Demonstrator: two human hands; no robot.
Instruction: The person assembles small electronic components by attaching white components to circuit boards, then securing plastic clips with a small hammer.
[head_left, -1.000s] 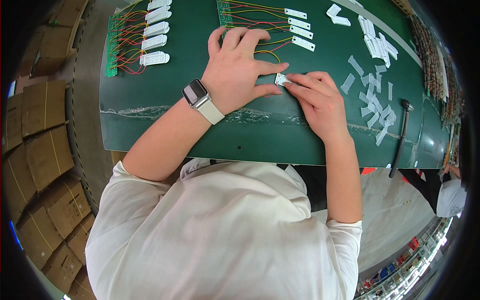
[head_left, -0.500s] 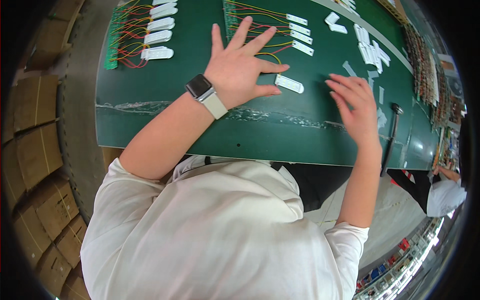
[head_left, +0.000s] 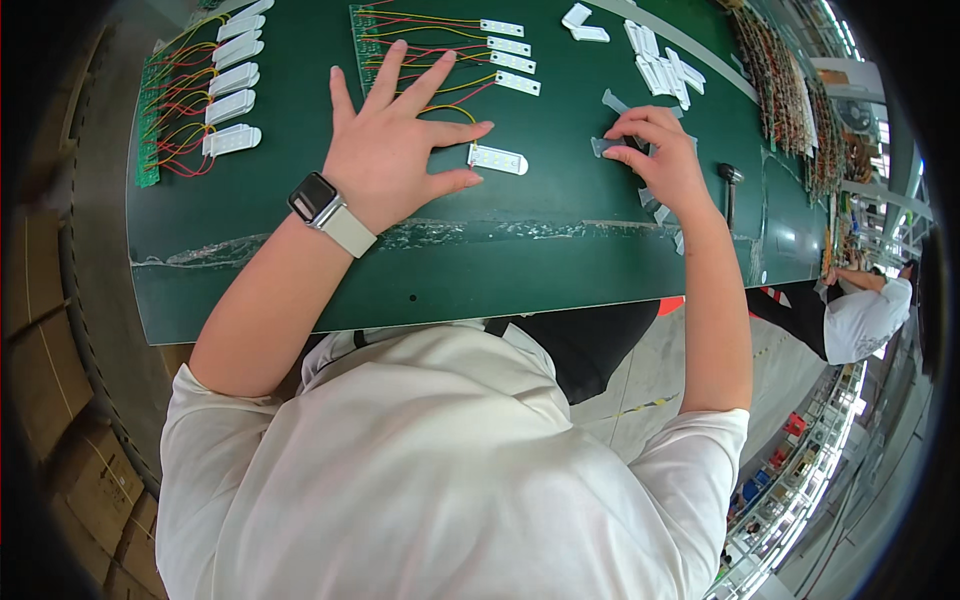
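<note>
My left hand lies palm down on the green tabletop with fingers spread, over yellow and red wires. Its thumb and index tips rest just left of a white light module, a small LED board in a rounded housing. Further right, my right hand is closed in a pinch on a translucent tape strip. Another tape strip lies just beyond its fingers. Beyond my left hand, several bare white LED boards are wired to a green circuit board, partly hidden by my fingers.
To the left, several wired white modules join a green board strip. Loose white housings lie at the far right. A black-headed hammer lies right of my forearm. Cardboard boxes stand left; another person works right.
My right hand has gone from loosely open to a pinch, with a tape strip now at its fingertips. My left hand stays spread beside the module. The whole view has shifted.
</note>
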